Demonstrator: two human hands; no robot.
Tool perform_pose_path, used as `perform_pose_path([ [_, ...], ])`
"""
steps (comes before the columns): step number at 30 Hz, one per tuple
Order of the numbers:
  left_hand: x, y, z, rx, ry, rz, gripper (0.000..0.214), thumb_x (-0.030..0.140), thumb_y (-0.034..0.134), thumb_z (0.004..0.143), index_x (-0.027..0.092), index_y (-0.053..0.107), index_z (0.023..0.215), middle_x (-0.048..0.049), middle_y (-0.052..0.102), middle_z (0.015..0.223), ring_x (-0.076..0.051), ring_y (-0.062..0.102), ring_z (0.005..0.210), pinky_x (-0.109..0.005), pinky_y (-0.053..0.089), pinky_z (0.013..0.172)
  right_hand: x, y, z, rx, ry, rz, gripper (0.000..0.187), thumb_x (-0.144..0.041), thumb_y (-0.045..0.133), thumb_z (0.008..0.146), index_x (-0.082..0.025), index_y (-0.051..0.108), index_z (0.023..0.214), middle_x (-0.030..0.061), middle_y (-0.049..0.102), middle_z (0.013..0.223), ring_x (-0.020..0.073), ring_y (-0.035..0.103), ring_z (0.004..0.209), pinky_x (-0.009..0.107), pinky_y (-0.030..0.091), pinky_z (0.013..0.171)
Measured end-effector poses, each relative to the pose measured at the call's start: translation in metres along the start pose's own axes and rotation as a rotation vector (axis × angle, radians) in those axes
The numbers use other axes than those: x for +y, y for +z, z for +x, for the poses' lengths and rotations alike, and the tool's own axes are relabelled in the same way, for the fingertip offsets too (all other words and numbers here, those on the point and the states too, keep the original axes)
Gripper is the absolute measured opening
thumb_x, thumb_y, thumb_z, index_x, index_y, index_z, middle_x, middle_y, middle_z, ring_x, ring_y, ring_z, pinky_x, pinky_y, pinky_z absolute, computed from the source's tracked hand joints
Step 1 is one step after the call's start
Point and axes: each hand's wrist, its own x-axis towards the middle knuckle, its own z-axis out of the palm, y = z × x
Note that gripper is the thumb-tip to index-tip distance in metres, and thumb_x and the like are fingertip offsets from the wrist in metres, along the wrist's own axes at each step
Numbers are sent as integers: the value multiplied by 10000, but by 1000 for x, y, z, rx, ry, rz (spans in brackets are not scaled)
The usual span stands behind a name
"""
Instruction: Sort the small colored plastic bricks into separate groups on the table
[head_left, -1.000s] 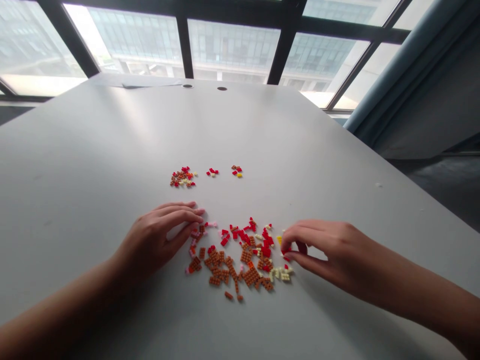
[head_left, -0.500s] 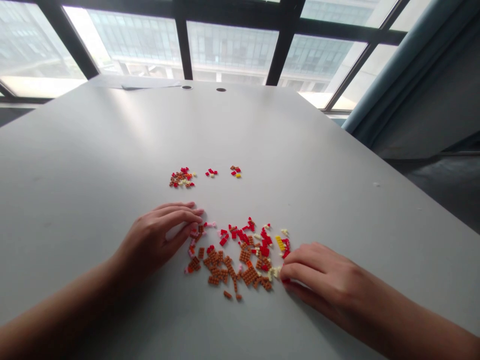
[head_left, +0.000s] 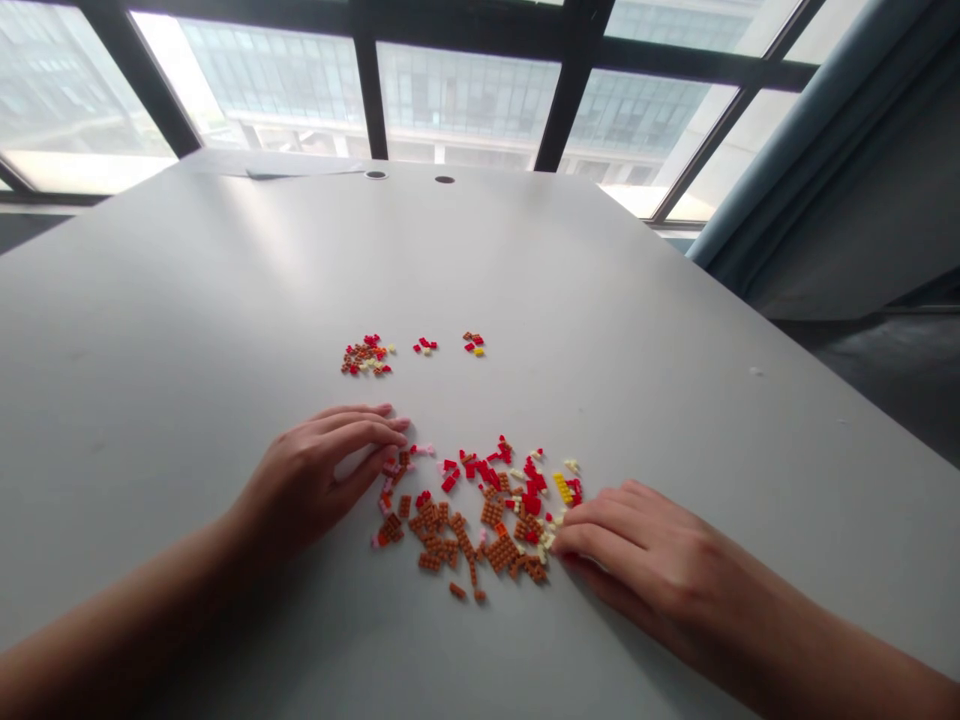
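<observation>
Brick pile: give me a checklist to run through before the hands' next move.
1. Left hand at the pile's left edge: ok.
2. Right hand beside the pale bricks: ok.
3. Right fingers gripping a brick: cannot tell, the hand hides it.
4. Yellow brick uncovered: ok.
5. Far groups apart from the pile: ok.
6. Pile's bricks all clear of each other: not ok, many touch.

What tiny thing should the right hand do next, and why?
Maybe the right hand should slide the cream bricks slightly away from the brown bricks, since it's right beside the cream ones and the two colours lie crowded together.
</observation>
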Motion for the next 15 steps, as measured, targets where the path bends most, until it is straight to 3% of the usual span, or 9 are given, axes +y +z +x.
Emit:
perform_pose_path([
  [9,0,0,0,-10,-28,-11,204,339,544,915,248,726,919,-23,767,1020,-220,701,1043,-337,575,915,3,1,-4,-43,100,142,256,-187,426,993,-198,665,901,63,719,874,170,663,777,276,528,727],
  [15,0,0,0,-18,-30,-12,201,342,546,914,247,724,928,-24,766,1024,-223,700,1045,-343,573,920,4,-1,-2,-18,-2,94,283,-132,377,1003,-170,647,925,69,730,848,159,655,743,291,500,712],
])
